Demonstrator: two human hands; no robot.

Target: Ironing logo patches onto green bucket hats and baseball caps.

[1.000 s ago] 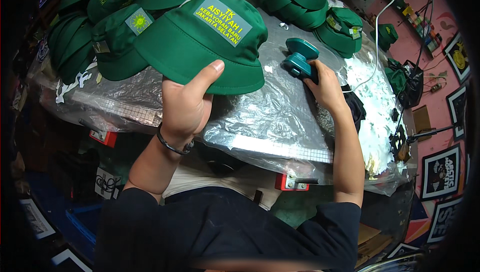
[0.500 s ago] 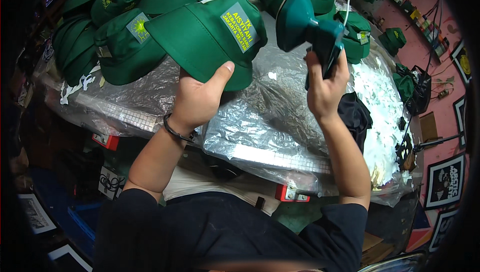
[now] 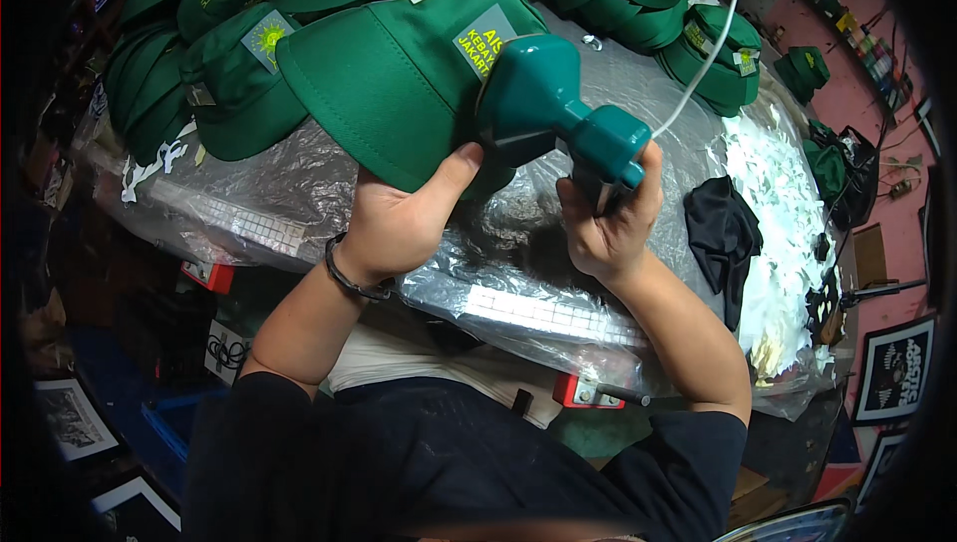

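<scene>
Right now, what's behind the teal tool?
Behind the teal tool is the cap in your left hand. Part of its grey patch shows; the tool covers the rest, so I can't see that side.

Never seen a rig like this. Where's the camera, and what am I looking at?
No robot here: these are a person's bare hands. The view comes from a wide fisheye camera worn on the head, looking down, so straight edges bend. The left hand holds a green cap by its brim. The right hand grips a teal tool with a white cord, probably a handheld steamer or small iron, its head facing the cap; contact is hard to tell. On the plastic-covered table lie more green caps, a black cloth and white scraps.
</scene>
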